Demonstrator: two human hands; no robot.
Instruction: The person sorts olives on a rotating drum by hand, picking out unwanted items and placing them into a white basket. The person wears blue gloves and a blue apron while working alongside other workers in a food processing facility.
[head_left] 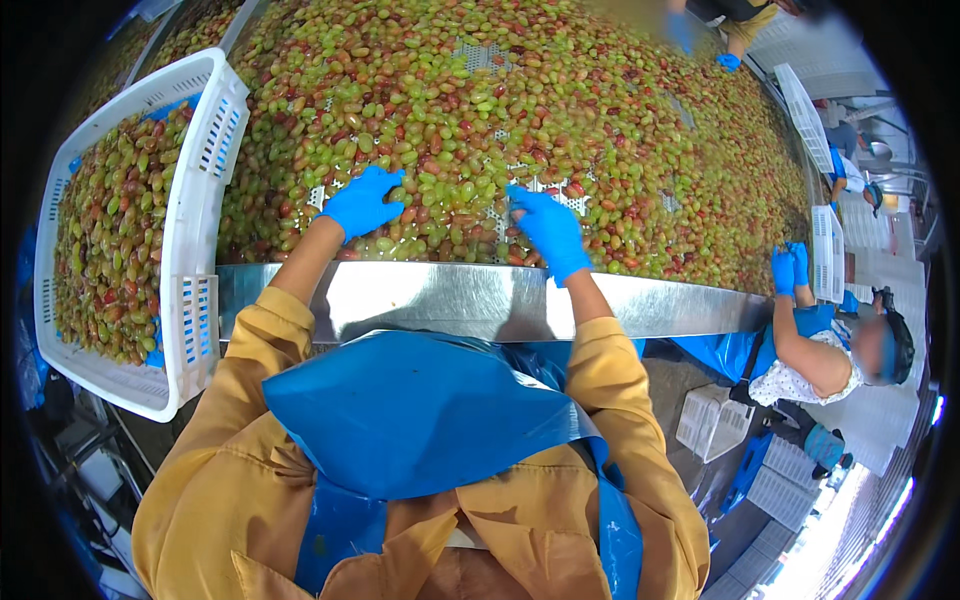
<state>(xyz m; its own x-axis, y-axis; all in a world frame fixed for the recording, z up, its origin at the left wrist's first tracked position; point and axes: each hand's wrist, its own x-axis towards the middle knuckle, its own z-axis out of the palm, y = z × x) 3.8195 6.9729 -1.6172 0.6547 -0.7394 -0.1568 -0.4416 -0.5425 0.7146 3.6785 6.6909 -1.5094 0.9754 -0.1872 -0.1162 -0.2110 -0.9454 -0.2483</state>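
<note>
Loose green and reddish grapes [430, 110] cover a wide metal table with a perforated bed. My left hand [362, 205], in a blue glove, hovers low over the grapes near the front edge, its fingers apart and no grape visible in it. To its right, my right hand [552, 235], gloved the same way, reaches down among the grapes beside a bare perforated patch [555, 190]. Its fingers are drawn together at the tips around something small that I cannot make out.
A white slotted crate [185, 250] full of grapes stands at my left. The table's raised steel rim [430, 290] runs before my blue apron [420, 410]. A co-worker's gloved hands [789, 268] are at the right end, beside white crates [826, 250]; another person works across the table.
</note>
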